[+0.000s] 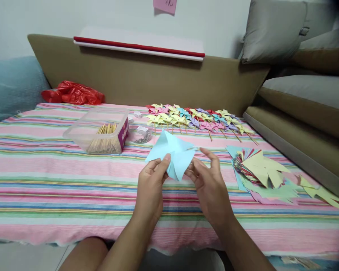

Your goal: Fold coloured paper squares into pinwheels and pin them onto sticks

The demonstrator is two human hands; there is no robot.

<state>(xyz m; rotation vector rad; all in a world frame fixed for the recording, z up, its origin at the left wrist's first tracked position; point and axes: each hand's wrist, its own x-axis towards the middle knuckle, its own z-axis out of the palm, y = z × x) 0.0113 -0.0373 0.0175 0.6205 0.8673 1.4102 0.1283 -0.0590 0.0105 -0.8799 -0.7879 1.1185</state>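
Note:
A light blue paper pinwheel [171, 146] with folded blades is held up over the striped cloth, in front of me. My left hand [151, 184] pinches it near the middle, thumb on top and fingers underneath. At its right side, my right hand [209, 180] grips the edge of a blade; the index finger is bent near a blade tip. Behind the right blade, part of my right fingers is hidden. Finished pinwheels on sticks [194, 118] lie in an overlapping pile farther back. To the right is a stack of cut paper pinwheel blanks [262, 167] in several colours.
A clear plastic box [81, 130] holds many thin wooden sticks [106, 139]. Beside it sits a small clear container [142, 135] with small metal pieces. A red plastic bag [76, 92] lies at the back left. Cushions [305, 98] rise along the right of the striped cloth [59, 192].

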